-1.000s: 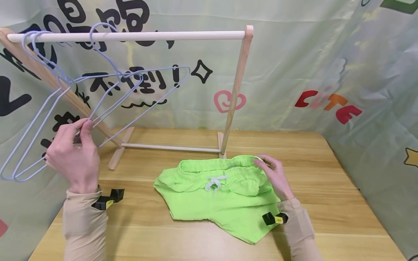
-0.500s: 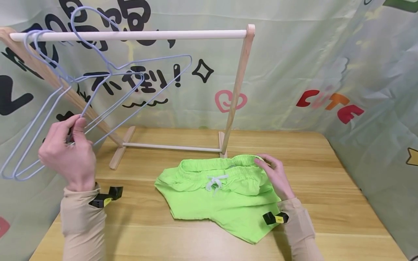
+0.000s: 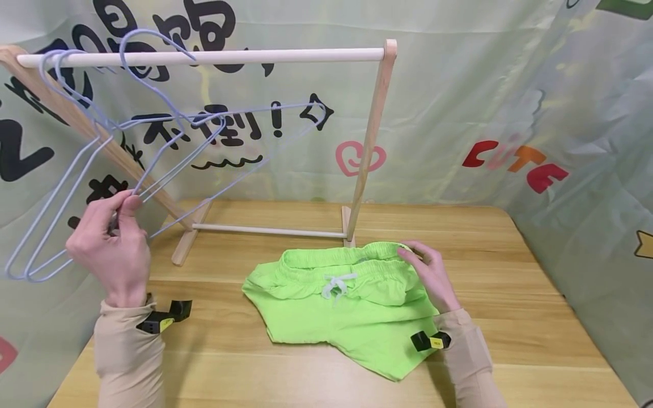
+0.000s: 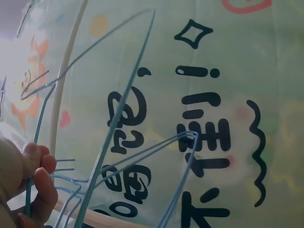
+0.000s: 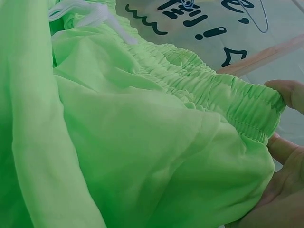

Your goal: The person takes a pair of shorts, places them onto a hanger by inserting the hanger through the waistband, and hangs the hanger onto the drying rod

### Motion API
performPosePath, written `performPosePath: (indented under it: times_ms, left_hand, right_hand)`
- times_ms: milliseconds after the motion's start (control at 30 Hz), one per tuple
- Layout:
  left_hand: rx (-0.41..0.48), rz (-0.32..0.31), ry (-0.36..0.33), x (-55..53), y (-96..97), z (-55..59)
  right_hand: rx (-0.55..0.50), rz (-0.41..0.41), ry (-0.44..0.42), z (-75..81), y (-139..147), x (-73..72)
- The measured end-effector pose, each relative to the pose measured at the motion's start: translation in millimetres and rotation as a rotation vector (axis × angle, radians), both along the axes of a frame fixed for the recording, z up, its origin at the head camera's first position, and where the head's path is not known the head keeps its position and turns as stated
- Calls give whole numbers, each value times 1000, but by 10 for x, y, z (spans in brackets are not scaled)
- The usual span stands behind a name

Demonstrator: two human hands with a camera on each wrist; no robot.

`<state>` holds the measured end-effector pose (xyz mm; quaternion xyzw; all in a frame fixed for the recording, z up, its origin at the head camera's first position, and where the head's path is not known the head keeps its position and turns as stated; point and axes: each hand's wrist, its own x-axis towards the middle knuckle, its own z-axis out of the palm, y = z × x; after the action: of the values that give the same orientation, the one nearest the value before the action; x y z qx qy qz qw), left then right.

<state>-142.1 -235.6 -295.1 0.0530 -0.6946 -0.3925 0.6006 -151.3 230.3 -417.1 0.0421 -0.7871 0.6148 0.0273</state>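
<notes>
My left hand (image 3: pixel 109 241) pinches one lower side of a light-blue wire hanger (image 3: pixel 164 101), thumb against fingers. The hook stands in front of the rail (image 3: pixel 285 55) of a small wooden rack; I cannot tell if it touches. In the left wrist view, the hanger's long bar (image 4: pixel 114 118) slants across beside the fingers. Bright green shorts (image 3: pixel 326 317) with a white drawstring bow (image 3: pixel 338 285) lie on the table, their waistband partly raised. At the waistband's right end, my right hand (image 3: pixel 431 275) pinches the cloth. The right wrist view shows the waistband (image 5: pixel 247 109) between thumb and fingers.
Two more blue hangers (image 3: pixel 104 122) hang at the rail's left end. The rack's right post (image 3: pixel 371 136) and low crossbar (image 3: pixel 265 230) stand behind the shorts on the wooden table (image 3: pixel 510 317). A printed cloth backdrop (image 3: pixel 449 102) encloses the back and sides.
The held hanger shifts left and up, then comes down again with its far corner swung right. My right hand and the shorts stay as they were.
</notes>
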Motion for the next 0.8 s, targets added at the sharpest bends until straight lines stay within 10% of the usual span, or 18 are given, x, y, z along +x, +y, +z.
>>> performPosePath:
  times_ms: [800]
  left_hand:
    - [-363, -293, -182, -171, -90, -648]
  right_hand:
    - [-8, -14, -4, -9, 2, 3]
